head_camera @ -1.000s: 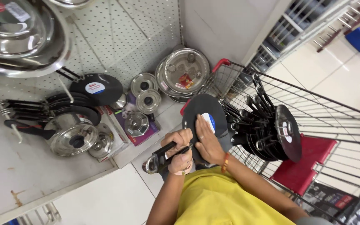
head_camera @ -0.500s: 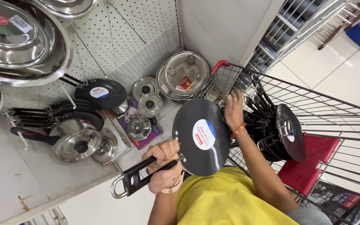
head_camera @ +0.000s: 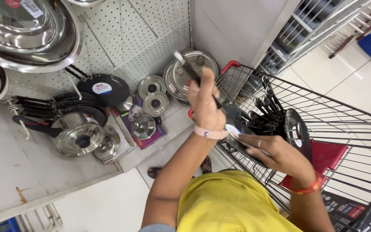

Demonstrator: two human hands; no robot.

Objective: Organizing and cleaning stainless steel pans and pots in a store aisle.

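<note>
White pegboard (head_camera: pixel 147 43), large steel bowls (head_camera: pixel 26 34) hung top left, black pans (head_camera: pixel 104 89) on hooks, steel lidded pots (head_camera: pixel 80 137) on shelf (head_camera: pixel 31 172), purple box (head_camera: pixel 144 131), glossy floor (head_camera: pixel 357 81)

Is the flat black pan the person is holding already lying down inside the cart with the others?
No: the left hand grips the handle and the right hand touches the flat black pan, held at the cart rim.
</note>
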